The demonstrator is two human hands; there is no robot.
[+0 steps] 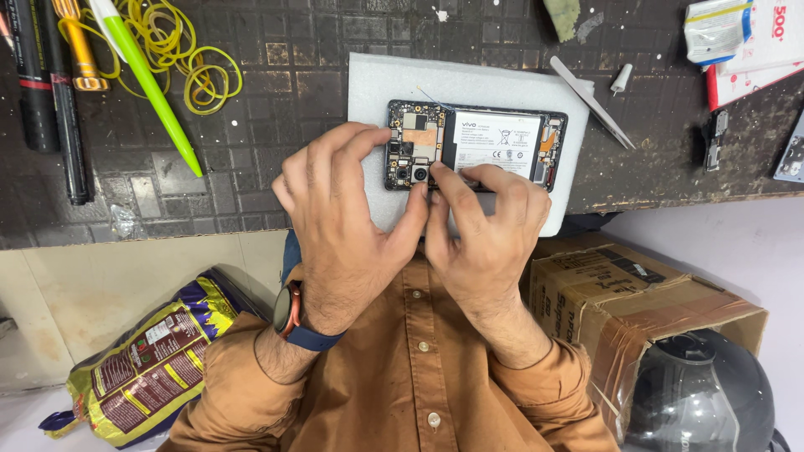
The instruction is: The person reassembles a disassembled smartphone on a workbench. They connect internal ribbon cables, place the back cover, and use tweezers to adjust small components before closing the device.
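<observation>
At the bench's near edge, both hands meet over an opened phone (475,146) lying on a white foam pad (368,92), long axis parallel to that edge: the left hand (343,222), fingers loosely curled, touches the camera end with thumb and forefinger, while the right hand (490,226) presses its forefinger tip at the near rim beside the battery; neither visibly pinches anything. Farther off lie white tweezers (590,100) toward the right, and a green pen (146,79) and yellow rubber bands (188,54) at the far-left corner, all well apart and obstructing nothing.
</observation>
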